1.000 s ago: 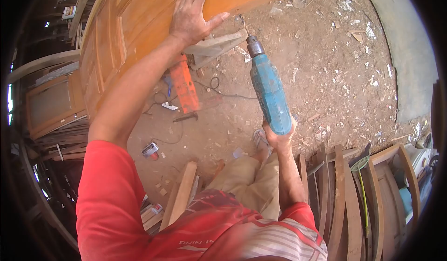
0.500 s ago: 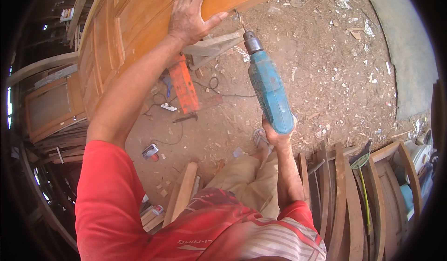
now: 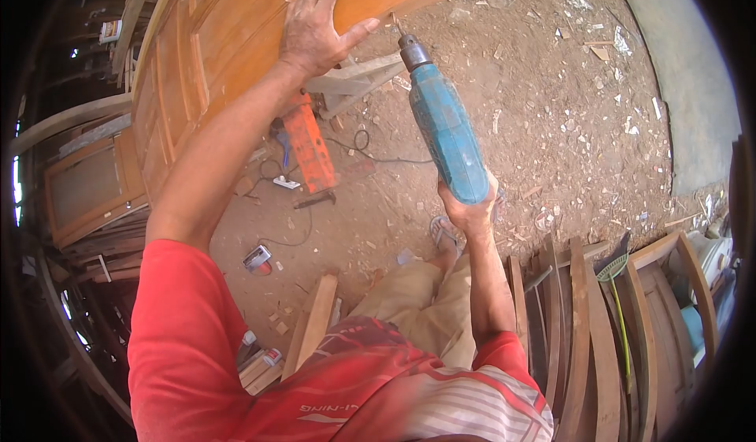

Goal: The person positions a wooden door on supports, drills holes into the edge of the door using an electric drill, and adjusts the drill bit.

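A teal power drill [image 3: 449, 135] points up and away from me, and my right hand [image 3: 470, 206] is wrapped round its handle. The thin drill bit [image 3: 398, 26] reaches the edge of an orange-brown wooden door [image 3: 244, 36]; how deep it goes in I cannot make out. My left hand [image 3: 313, 32] lies on the door near that edge, fingers stretched and thumb pointing toward the bit. The drill's trigger is hidden by its body.
Below the door are an orange metal piece [image 3: 309, 146], a wooden support [image 3: 358, 79] and a cord [image 3: 386, 159] on the dirt floor. A small power tool [image 3: 257, 261] lies nearer me. Curved wooden pieces [image 3: 579, 324] stand at the right, and a grey sheet [image 3: 689, 79] lies farther off.
The drill has moved up and slightly left toward the door edge, and less of its bit shows. My left hand stays on the door, shifted only slightly in view.
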A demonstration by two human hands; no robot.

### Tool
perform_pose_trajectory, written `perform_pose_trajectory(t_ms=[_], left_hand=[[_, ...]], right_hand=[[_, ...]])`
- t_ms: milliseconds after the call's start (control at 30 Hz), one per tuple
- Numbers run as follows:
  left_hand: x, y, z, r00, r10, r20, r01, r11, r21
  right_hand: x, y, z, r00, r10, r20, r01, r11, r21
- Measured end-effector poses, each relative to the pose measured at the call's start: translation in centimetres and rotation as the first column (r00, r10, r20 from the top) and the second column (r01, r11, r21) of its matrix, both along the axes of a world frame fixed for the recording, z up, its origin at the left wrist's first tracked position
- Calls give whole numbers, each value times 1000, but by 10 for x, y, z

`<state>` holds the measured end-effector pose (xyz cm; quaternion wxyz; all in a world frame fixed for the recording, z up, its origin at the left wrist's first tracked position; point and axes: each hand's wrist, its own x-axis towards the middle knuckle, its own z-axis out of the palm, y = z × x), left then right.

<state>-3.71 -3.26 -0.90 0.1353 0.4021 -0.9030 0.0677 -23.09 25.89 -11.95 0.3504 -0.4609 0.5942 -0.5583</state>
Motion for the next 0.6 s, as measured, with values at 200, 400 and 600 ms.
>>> perform_pose_trajectory(t_ms=[200,400,600], left_hand=[[1,-2,-3,1000,-10,-27,10,1000,5],[0,-3,-6,1000,-10,9,10,1000,-15],[6,-7,-7,998,-60,-28,60,998,-16]], right_hand=[[4,-23,-16,997,25,77,-23,999,-33],[27,-16,-15,950,135,280,-159,985,63],[11,-20,-23,987,114,113,-119,992,33]])
